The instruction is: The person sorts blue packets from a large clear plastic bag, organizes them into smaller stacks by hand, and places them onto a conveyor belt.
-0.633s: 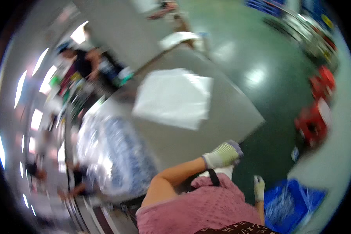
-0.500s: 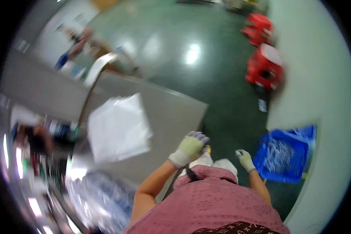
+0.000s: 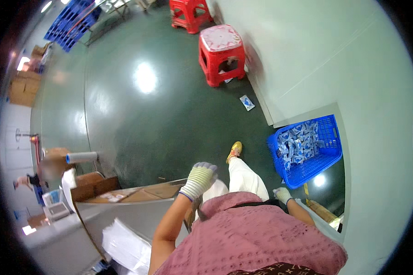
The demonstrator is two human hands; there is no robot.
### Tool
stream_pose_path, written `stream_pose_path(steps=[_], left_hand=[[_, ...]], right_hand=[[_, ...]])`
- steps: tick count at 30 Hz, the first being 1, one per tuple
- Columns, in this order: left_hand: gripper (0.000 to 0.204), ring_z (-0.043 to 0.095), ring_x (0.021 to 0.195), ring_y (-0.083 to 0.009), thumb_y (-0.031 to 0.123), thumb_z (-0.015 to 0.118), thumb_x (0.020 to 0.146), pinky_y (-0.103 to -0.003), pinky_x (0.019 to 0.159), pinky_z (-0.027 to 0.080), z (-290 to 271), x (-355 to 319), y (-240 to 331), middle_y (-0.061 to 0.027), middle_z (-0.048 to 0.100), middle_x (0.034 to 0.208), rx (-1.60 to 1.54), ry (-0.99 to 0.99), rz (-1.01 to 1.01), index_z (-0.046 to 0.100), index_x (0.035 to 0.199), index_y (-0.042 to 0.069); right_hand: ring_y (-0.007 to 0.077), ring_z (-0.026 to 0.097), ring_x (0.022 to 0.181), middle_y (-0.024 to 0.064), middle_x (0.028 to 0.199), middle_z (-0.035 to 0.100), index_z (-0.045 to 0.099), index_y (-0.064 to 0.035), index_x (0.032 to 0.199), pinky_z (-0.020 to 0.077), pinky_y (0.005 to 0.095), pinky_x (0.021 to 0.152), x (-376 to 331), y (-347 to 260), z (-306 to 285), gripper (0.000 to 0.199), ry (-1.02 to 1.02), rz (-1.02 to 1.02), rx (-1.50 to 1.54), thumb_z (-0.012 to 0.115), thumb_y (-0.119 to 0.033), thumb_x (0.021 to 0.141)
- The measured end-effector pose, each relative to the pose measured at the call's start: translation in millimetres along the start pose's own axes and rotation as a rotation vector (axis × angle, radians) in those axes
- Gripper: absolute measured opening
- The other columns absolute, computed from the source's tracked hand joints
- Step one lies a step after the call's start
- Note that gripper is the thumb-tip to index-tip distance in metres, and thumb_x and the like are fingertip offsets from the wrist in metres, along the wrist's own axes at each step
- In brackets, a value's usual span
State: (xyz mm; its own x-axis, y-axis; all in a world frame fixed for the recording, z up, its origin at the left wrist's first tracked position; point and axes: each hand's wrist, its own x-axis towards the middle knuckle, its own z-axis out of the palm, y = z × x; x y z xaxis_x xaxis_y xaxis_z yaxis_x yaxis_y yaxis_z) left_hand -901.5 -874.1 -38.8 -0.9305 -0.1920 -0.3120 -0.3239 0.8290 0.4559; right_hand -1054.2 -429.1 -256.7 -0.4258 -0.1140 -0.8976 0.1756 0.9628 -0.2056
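My left hand [image 3: 199, 180], in a yellow-green and white striped knit glove with grey fingers, is raised in front of my left hip. Its fingers are loosely curled, and nothing shows in them. My right hand [image 3: 283, 195], in a similar glove, hangs low at my right side with its fingers bent and no held thing visible. Closest to it is a blue plastic basket [image 3: 303, 181] on the floor by the wall. Several small blue-and-white sachets [image 3: 300, 142] lie inside the basket. One foot, in a yellow shoe [image 3: 234, 150], is stretched forward on the green floor.
Along the wall stand two red plastic stools, the nearer stool [image 3: 221, 39] with a pale patterned seat. A loose sachet [image 3: 247, 102] lies on the floor. At left, a grey table [image 3: 137, 211] bears a white stack of sheets [image 3: 126, 245]. Cardboard [image 3: 147, 195] sits at its far side.
My view has swung to the left and I have moved past the table. The table and white sheets now lie lower, the stools and basket nearer. Both hands still appear to hold nothing.
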Motion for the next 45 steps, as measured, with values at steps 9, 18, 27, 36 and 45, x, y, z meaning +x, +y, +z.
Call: stream_pose_path(steps=[9,18,27,36,45], left_hand=[[0.027,0.058,0.097,-0.0318,0.029,0.052,0.084,-0.044,0.085,0.046,68,250,-169,-0.0156,0.062,0.1,0.16,-0.456,-0.067,0.063,0.099,0.009],[0.039,0.052,0.111,-0.0328,0.02,0.055,0.08,-0.043,0.089,0.045,205,580,-325,-0.0177,0.055,0.118,0.315,-0.482,-0.094,0.053,0.116,0.006],[0.068,0.023,0.135,-0.0376,0.028,0.05,0.081,-0.047,0.11,0.021,381,812,-420,-0.0233,0.026,0.145,0.566,-0.336,0.017,0.029,0.138,-0.002],[0.05,0.04,0.126,-0.0313,0.035,0.039,0.094,-0.037,0.104,0.033,420,952,-497,-0.0194,0.039,0.139,-0.095,-0.15,-0.024,0.042,0.132,0.002],[0.055,0.027,0.135,-0.0227,0.037,0.035,0.093,-0.036,0.112,0.016,434,1020,-520,-0.0073,0.031,0.146,1.71,-0.511,0.53,0.032,0.141,0.012]], right_hand=[[0.0307,0.062,0.096,0.0171,0.1,0.066,0.064,-0.0033,0.101,0.0471,0.0367,0.085,185,-227,-73,0.033,0.104,-0.293,0.102,0.061,-0.031,0.084],[0.0318,0.058,0.102,0.0158,0.108,0.063,0.058,-0.0067,0.113,0.0454,0.0413,0.088,448,-331,-56,0.044,0.183,-0.269,-0.13,0.06,-0.038,0.083],[0.0327,0.044,0.121,0.0158,0.129,0.047,0.039,-0.0046,0.13,0.036,0.0468,0.099,669,-399,-48,0.076,0.506,-0.214,-0.317,0.074,-0.033,0.069],[0.0312,0.055,0.105,0.0123,0.112,0.058,0.053,-0.0094,0.117,0.0426,0.0466,0.087,748,-445,-29,0.043,0.668,0.003,-0.152,0.063,-0.02,0.077],[0.0304,0.062,0.086,0.0109,0.09,0.063,0.059,-0.0095,0.097,0.0492,0.041,0.076,559,-393,-76,0.034,0.482,-0.299,-0.06,0.072,-0.026,0.07]])
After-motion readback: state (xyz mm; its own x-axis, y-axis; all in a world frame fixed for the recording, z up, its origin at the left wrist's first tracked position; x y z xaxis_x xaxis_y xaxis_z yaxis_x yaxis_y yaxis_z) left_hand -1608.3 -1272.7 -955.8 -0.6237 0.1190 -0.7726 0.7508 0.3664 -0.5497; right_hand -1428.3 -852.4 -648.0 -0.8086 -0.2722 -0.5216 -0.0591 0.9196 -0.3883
